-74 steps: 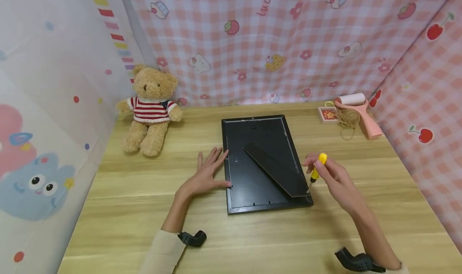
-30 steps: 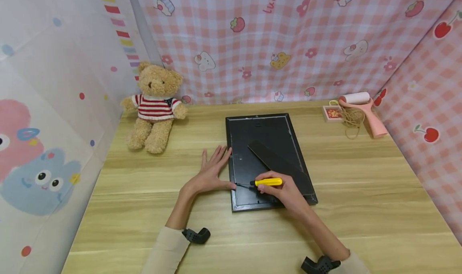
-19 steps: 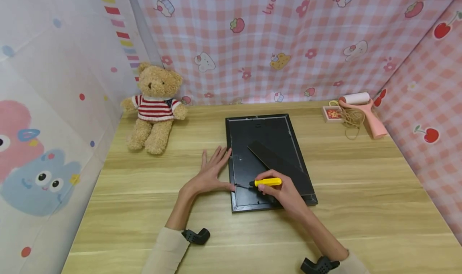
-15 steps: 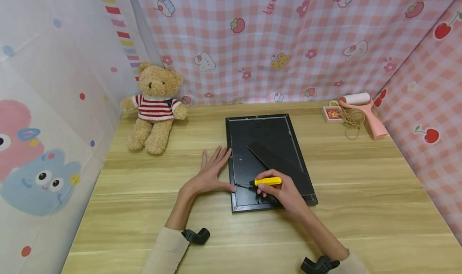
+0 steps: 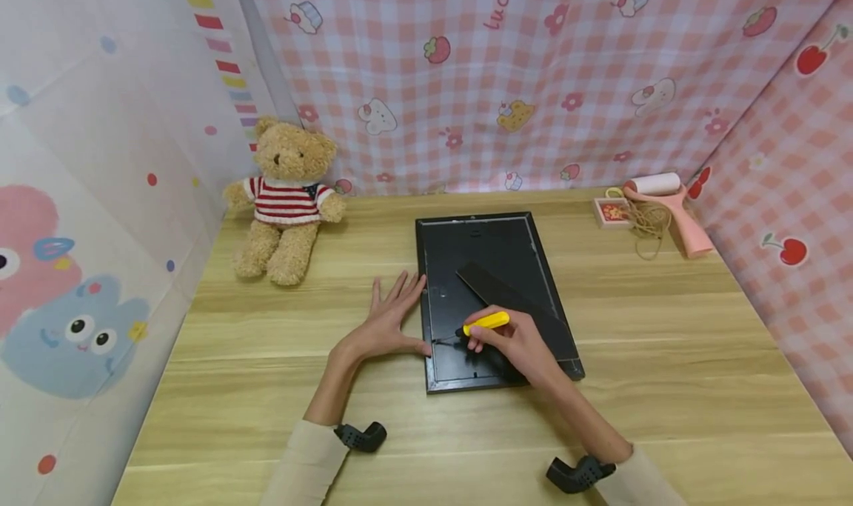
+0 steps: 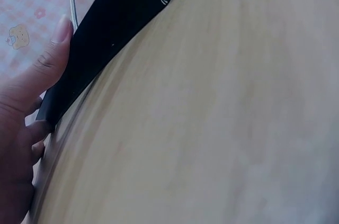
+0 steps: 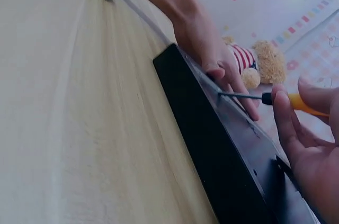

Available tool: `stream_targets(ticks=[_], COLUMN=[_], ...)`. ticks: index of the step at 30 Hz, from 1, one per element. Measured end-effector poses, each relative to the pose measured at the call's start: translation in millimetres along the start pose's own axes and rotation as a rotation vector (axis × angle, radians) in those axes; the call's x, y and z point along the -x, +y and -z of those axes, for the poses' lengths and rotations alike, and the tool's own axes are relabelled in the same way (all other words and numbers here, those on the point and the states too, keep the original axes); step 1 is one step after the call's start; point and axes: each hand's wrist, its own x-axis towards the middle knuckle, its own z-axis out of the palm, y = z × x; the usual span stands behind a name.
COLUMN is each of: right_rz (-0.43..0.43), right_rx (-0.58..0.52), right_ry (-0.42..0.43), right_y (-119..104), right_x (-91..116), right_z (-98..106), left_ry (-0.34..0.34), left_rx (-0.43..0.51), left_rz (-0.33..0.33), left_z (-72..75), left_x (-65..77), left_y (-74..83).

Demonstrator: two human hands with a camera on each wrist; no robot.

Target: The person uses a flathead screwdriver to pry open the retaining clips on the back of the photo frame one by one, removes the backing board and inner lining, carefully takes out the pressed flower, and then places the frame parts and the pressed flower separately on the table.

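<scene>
while the right hand (image 5: 513,343) grasps the screwdriver (image 5: 494,321) by its yellow handle, pinched between thumb and fingers, the left hand (image 5: 383,332) lies at the left side of the frame (image 5: 476,247), fingers straight and spread, clenched round nothing. its thumb rests on the rim, and a fingertip touches the same edge farther up. the frame lies back side up in the middle of the table (image 5: 266,387), black all over, with its stand (image 5: 509,295) slanting across the panel toward the lower right corner; the right hand and wrist cover part of the lower panel. the screwdriver tilts low over the panel, its tip at the inner edge of the left rim, just beside the left thumb. the right wrist view shows the shaft (image 7: 243,96) ending there too. at the back left, well apart from the frame, sits a bear (image 5: 286,195) in a striped sweater. at the back right, a small box (image 5: 611,212), some string (image 5: 649,221) and a pink-handled roller (image 5: 680,217) lie close together, before a checked cloth (image 5: 400,61).
</scene>
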Motion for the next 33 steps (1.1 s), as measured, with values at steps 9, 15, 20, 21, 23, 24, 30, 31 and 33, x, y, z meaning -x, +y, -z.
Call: stream_targets(ticks=[9,15,20,21,23,24,30,31,33], right_rz=[0.113,0.230,0.172,0.136,0.071,0.046,0.075,0.096,0.130], right_rx=[0.192,0.304,0.255,0.218,0.156,0.134,0.188,0.206,0.240], right_ry=[-0.074,-0.132,-0.069,-0.051,-0.016,-0.005,-0.030,-0.043,-0.067], right_y=[-5.4,-13.7,-9.1,-6.9,-3.1,-1.6,-1.4,-2.1,-4.1], right_x=[-8.6,-11.3,-3.5,-1.5,1.7,2.4,-5.1,-7.3,-11.0], right_z=[0.3,-2.7,-2.8,-2.4,-1.3,-0.8,0.9,0.6,-0.5], left_ry=[0.001,0.004,0.012,0.012,0.009,0.008,0.016,0.018,0.019], left_rx=[0.017,0.019,0.018,0.016,0.009,0.007,0.014,0.013,0.009], left_rz=[0.000,-0.006,-0.013,-0.013,-0.010,-0.010,-0.009,-0.007,-0.004], left_z=[-1.0,-2.0,-2.5,-2.7,-3.2,-3.4,-3.2,-3.1,-3.0], left_x=[-0.7,-1.2,-1.8,-1.9,-2.2,-2.3,-1.2,-0.9,-0.6], left_y=[-1.4,-2.3,-1.7,-1.5,-1.2,-1.1,-1.4,-1.7,-2.3])
